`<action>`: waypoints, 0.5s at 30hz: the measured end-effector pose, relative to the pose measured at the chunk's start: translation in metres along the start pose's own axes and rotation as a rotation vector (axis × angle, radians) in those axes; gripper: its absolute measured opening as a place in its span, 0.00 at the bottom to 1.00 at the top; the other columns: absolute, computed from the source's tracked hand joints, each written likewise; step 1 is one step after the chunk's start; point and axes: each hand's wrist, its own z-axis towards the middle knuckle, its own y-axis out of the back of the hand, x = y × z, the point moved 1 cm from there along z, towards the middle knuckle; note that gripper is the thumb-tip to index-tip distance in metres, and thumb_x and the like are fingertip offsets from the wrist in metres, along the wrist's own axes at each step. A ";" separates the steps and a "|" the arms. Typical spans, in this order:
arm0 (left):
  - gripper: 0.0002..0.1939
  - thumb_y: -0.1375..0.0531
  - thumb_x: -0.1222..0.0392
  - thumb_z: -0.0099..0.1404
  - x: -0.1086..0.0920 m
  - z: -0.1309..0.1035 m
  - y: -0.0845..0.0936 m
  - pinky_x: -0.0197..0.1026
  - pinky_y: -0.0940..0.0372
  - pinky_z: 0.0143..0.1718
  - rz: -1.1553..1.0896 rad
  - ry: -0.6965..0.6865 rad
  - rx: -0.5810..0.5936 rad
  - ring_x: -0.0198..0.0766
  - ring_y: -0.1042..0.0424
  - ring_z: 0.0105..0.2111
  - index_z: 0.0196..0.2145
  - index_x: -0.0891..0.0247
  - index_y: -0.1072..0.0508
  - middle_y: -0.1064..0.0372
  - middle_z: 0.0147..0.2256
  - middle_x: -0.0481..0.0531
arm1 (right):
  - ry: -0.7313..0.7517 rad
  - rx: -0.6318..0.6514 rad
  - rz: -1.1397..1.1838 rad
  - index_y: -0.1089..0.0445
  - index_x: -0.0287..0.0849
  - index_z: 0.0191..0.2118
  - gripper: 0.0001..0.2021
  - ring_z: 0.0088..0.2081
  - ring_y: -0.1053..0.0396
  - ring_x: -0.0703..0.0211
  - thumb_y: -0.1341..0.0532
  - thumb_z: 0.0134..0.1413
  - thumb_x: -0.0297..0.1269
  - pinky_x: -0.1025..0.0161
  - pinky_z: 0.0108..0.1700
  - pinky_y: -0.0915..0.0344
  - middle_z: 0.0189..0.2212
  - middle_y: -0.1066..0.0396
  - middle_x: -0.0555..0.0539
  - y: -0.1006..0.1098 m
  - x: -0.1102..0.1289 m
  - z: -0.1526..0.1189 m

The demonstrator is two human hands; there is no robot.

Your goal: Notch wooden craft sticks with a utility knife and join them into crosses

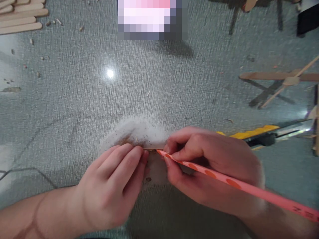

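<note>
My right hand (211,162) is closed around a slim pink pencil (249,186) with orange spots. Its tip points left, toward the fingers of my left hand. My left hand (112,186) rests at lower centre with its fingers bent and pressed together on the edge of a thin, pale strip (155,146), apparently wooden. Most of that strip is hidden under both hands. The pencil tip touches or nearly touches it in the gap between the hands. Just beyond the fingers is a whitish patch (139,131) with brown smudges and specks on the table.
Several craft sticks (22,21) lie at the top left. A yellow and black utility knife (264,136) lies behind my right hand. Joined sticks (291,79) stand at the right. A blurred-out object (147,20) sits at the top. Wood bits dot the grey textured table (74,99).
</note>
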 end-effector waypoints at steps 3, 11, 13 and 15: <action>0.08 0.36 0.72 0.62 0.000 -0.001 0.000 0.47 0.25 0.45 0.011 0.000 -0.012 0.46 0.27 0.44 0.41 0.79 0.24 0.25 0.43 0.61 | -0.002 -0.006 0.001 0.38 0.44 0.27 0.11 0.25 0.32 0.72 0.36 0.49 0.25 0.71 0.26 0.37 0.28 0.28 0.55 0.000 0.001 0.000; 0.07 0.36 0.72 0.63 0.001 0.002 0.002 0.46 0.24 0.45 0.015 0.004 -0.008 0.46 0.26 0.43 0.39 0.78 0.23 0.24 0.41 0.61 | -0.013 -0.001 0.003 0.39 0.46 0.27 0.11 0.24 0.31 0.67 0.36 0.50 0.25 0.67 0.24 0.37 0.28 0.28 0.54 0.001 0.000 0.000; 0.06 0.36 0.72 0.62 0.001 0.002 0.002 0.45 0.24 0.45 0.006 0.012 -0.007 0.45 0.26 0.43 0.38 0.77 0.23 0.24 0.41 0.61 | -0.012 0.002 0.014 0.39 0.47 0.28 0.11 0.24 0.31 0.66 0.36 0.50 0.26 0.66 0.23 0.36 0.28 0.28 0.54 0.001 0.000 0.000; 0.06 0.35 0.72 0.62 0.001 0.002 0.002 0.46 0.24 0.45 0.005 0.008 -0.005 0.46 0.26 0.43 0.38 0.77 0.23 0.24 0.41 0.61 | -0.008 0.012 0.027 0.39 0.48 0.28 0.11 0.24 0.31 0.65 0.36 0.51 0.26 0.65 0.23 0.36 0.28 0.28 0.53 0.000 0.000 0.001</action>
